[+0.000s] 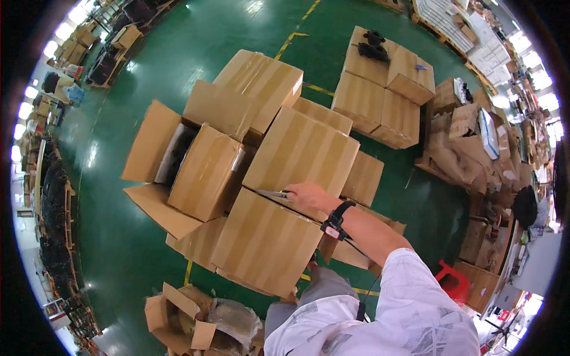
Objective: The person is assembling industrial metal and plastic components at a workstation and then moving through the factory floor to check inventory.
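Note:
My right hand (307, 197) is closed around a slim grey metal tool (273, 193), perhaps a knife or scissors; its exact kind is unclear. The tool lies along the gap between two taped cardboard boxes, a far one (300, 151) and a near one (261, 240). My right forearm reaches in from the lower right, with a black strapped device (334, 224) on the wrist. My left hand does not show.
Left of these boxes stands an open carton (151, 142) with raised flaps and another box (208, 172) at its opening. Stacked boxes (362, 98) stand at far right, with a pallet of cardboard (445, 151) beyond. An open box with plastic wrap (234, 317) sits at lower left. A red stool (454, 285) is at right.

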Motion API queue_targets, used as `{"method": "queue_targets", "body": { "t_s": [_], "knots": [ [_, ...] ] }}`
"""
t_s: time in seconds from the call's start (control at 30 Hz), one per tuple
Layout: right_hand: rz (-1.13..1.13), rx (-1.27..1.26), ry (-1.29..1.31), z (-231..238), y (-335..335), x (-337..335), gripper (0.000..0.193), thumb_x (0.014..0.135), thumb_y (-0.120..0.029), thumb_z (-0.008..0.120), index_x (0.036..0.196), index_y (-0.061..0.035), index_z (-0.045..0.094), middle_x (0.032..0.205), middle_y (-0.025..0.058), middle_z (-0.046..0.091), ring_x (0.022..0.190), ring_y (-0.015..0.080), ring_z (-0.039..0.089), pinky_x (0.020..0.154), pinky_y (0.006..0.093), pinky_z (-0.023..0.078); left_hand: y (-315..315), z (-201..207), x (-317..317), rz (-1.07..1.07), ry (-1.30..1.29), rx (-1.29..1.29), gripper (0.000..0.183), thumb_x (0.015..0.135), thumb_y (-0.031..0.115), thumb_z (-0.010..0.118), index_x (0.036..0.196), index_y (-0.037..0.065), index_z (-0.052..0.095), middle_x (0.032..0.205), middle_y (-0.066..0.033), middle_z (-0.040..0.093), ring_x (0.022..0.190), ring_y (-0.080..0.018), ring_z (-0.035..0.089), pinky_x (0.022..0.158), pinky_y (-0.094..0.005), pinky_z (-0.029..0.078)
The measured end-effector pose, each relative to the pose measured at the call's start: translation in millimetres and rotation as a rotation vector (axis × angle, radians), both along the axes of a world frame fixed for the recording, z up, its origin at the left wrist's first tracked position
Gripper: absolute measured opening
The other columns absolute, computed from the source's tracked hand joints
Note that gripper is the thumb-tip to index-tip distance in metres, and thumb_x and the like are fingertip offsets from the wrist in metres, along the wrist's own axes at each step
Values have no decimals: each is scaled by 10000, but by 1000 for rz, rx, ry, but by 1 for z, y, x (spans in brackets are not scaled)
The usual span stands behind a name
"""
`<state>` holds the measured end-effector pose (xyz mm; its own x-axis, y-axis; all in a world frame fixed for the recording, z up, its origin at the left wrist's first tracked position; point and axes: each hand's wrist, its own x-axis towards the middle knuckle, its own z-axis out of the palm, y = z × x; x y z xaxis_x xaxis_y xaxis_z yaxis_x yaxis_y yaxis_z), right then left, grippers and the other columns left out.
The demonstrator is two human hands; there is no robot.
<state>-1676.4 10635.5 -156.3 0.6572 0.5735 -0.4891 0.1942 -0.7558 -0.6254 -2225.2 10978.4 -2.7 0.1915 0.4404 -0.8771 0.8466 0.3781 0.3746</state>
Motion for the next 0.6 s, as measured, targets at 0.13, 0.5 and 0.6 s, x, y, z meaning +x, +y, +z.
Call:
{"method": "queue_targets", "body": {
  "t_s": [0.13,0.5,0.6],
  "knots": [
    [73,8,52,-7,-4,11,348,924,-337,462,1177,-140,597,1050,140,653,962,336,606,807,427,485,-18,7,-2,38,6,21,436,930,273,594,1294,47,509,1293,-97,502,1041,-246,580,829,-369,532],
    [76,80,24,-14,-4,16,300,918,-294,493,1135,-126,614,1007,134,661,918,337,612,782,420,486,-53,19,-10,116,14,54,441,928,271,597,1296,44,508,1304,-99,495,1053,-250,576,835,-370,531],
    [64,103,24,-13,-4,16,304,916,-296,492,1134,-120,611,988,142,661,903,339,611,769,425,484,-57,22,-12,131,16,64,443,928,270,598,1297,44,507,1307,-99,493,1056,-251,575,837,-370,531]
  ]
}}
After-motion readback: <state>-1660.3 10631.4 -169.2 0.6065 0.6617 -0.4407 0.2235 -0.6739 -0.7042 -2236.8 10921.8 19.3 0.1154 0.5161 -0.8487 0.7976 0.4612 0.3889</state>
